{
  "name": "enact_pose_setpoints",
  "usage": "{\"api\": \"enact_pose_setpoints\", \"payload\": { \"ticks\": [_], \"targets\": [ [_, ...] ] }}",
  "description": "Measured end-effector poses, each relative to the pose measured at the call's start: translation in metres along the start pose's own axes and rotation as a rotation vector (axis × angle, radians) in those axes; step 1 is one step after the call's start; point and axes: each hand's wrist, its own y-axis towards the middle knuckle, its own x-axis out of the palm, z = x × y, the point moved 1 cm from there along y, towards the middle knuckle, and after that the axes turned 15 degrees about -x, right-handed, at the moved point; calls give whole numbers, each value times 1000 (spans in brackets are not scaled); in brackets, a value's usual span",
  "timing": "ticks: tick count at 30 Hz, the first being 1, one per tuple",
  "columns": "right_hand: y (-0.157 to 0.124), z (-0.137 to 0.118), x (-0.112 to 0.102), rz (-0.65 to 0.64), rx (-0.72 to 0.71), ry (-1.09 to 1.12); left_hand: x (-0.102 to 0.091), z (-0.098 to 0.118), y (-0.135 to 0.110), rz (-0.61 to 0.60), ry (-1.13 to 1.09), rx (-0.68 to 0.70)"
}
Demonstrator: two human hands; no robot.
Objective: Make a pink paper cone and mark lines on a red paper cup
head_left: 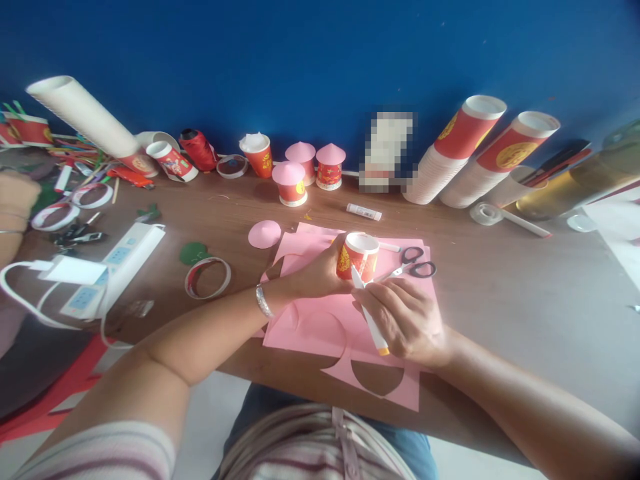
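My left hand (327, 268) is wrapped round a red paper cup (356, 257) with gold print, its white rim facing up. In my right hand (407, 319) is a white marker-like pen (373, 323) with an orange end. Its pointed end is at the cup's front side; I cannot tell whether it touches. Beneath both hands lie pink paper sheets (320, 333), some with round cut-outs. Close to the cup, scissors (417, 262) with black handles rest on the pink paper. A pink paper cone (265, 234) lies to the left of the sheets.
Several cups with pink cone tops (289, 183) stand by the wall. Tall cup stacks (450, 160) lean at the right; a glue stick (364, 212) lies nearer. At left are a tape roll (207, 278), a power strip (115, 267) and another person's arm (15, 207).
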Motion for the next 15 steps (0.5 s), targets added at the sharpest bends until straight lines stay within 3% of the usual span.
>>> {"api": "enact_pose_setpoints", "payload": {
  "ticks": [15],
  "targets": [
    [-2, -3, -2, 2, 8, 64, 0, -3, 1, 8, 1, 34]
  ]
}}
